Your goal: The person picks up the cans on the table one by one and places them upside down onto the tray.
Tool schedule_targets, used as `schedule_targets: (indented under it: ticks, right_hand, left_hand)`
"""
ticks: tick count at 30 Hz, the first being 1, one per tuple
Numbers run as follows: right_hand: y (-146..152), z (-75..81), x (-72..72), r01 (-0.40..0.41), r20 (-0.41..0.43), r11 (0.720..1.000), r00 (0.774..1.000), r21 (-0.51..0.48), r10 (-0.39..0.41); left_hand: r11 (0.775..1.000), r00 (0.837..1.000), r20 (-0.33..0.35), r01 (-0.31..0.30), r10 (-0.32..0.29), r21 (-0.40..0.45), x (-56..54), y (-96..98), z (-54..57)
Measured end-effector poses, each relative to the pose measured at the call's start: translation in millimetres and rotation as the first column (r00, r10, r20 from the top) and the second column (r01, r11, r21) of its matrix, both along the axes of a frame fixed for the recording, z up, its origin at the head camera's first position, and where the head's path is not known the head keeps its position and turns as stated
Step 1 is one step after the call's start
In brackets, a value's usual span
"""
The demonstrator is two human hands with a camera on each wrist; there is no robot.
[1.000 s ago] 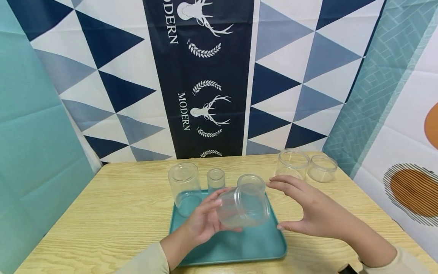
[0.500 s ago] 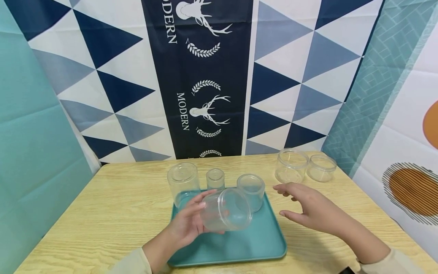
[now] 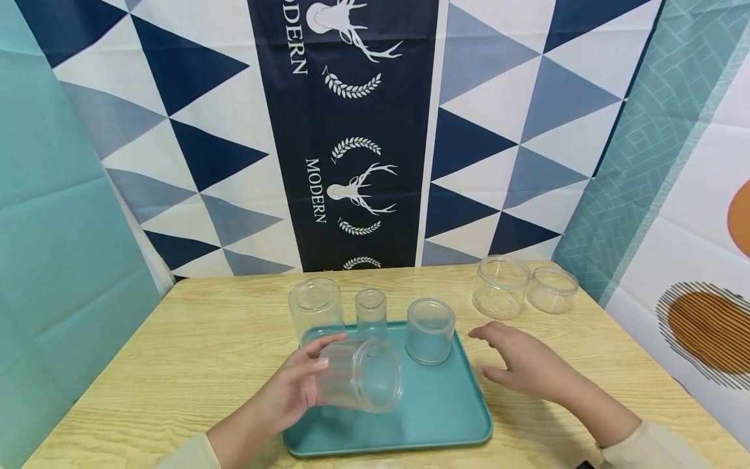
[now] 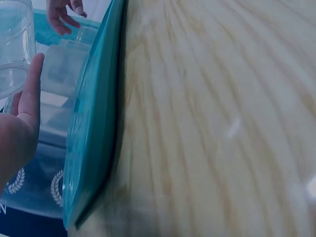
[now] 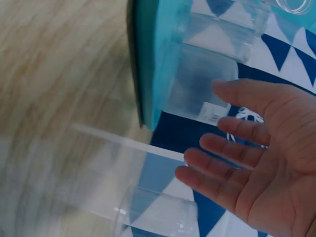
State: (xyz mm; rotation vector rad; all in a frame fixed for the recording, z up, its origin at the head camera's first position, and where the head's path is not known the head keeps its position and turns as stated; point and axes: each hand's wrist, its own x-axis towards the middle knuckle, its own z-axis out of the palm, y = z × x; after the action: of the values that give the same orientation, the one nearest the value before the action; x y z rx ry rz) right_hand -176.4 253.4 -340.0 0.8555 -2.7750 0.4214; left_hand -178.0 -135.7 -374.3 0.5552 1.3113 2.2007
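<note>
My left hand (image 3: 288,389) grips a clear plastic jar (image 3: 359,376) by its base end, tilted on its side with the rim facing right, above the teal tray (image 3: 445,417). In the left wrist view the same jar (image 4: 15,47) shows at the upper left, the fingers along its side. My right hand (image 3: 524,361) hovers to the right of the tray, fingers relaxed, holding nothing. In the right wrist view its fingers are spread loosely. Toward the tray's back stand a tall clear jar (image 3: 316,312), a small narrow jar (image 3: 371,312) and a short wide jar (image 3: 430,332).
Two more clear containers stand at the table's back right: a wider jar (image 3: 500,286) and a low round one (image 3: 553,290). Wood-grain table (image 3: 176,365) surrounds the tray. Patterned cloth (image 3: 363,130) hangs behind, with more cloth at both sides.
My left hand has carried the tilted jar leftward and slightly down, uncovering the short jar behind. My right hand has lowered a little, its fingers less spread.
</note>
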Motion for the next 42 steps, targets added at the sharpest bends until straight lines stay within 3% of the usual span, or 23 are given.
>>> schedule_targets:
  ticks: [6,9,12,17,21,24,26,32,37,40,42]
  right_hand:
    - [-4,-7.5,-5.1,0.072,0.121,0.997,0.99,-0.033,-0.067]
    - [-6,-11.0,-8.7,0.104,0.219,0.991,0.972,-0.079,-0.085]
    - [-7,-14.6,-12.5,0.142,0.334,0.981,0.938,-0.129,-0.092]
    - [-10,-20.2,-16.6,0.213,0.435,0.96,0.893,-0.181,-0.116]
    - [-13,-25.0,-19.1,0.27,0.491,0.937,0.861,-0.22,-0.133]
    - [-15,-27.9,-20.5,0.322,0.554,0.908,0.823,-0.268,-0.128]
    - [-17,-29.6,-22.2,0.355,0.585,0.888,0.801,-0.293,-0.127]
    - [-21,-31.7,-26.2,0.425,0.652,0.847,0.747,-0.319,-0.129]
    - [-24,-32.0,-26.9,0.43,0.662,0.842,0.74,-0.326,-0.122]
    - [-25,-32.4,-27.3,0.434,0.657,0.843,0.741,-0.316,-0.136]
    - [-26,-32.9,-27.7,0.434,0.656,0.847,0.741,-0.307,-0.142]
  left_hand:
    - [0.995,0.997,-0.078,-0.03,0.023,-0.097,0.3,-16.0,5.7]
    - [0.989,0.991,-0.125,-0.061,0.044,-0.135,0.4,-22.1,9.7]
    - [0.974,0.985,-0.148,-0.117,0.089,-0.194,0.4,-27.1,15.1]
    - [0.92,0.968,-0.206,-0.206,0.142,-0.334,0.7,-32.1,26.3]
    - [0.866,0.951,-0.27,-0.256,0.147,-0.43,2.6,-32.6,33.5]
    - [0.825,0.935,-0.329,-0.291,0.137,-0.484,4.9,-33.2,37.7]
    - [0.798,0.917,-0.379,-0.319,0.124,-0.512,6.5,-33.8,40.5]
    - [0.726,0.827,-0.559,-0.418,0.055,-0.547,10.3,-35.2,46.6]
    - [0.68,0.766,-0.642,-0.482,0.022,-0.553,13.1,-32.0,52.9]
    - [0.635,0.722,-0.691,-0.527,-0.015,-0.565,14.9,-29.5,56.9]
    - [0.589,0.685,-0.726,-0.565,-0.055,-0.578,16.4,-27.8,59.5]
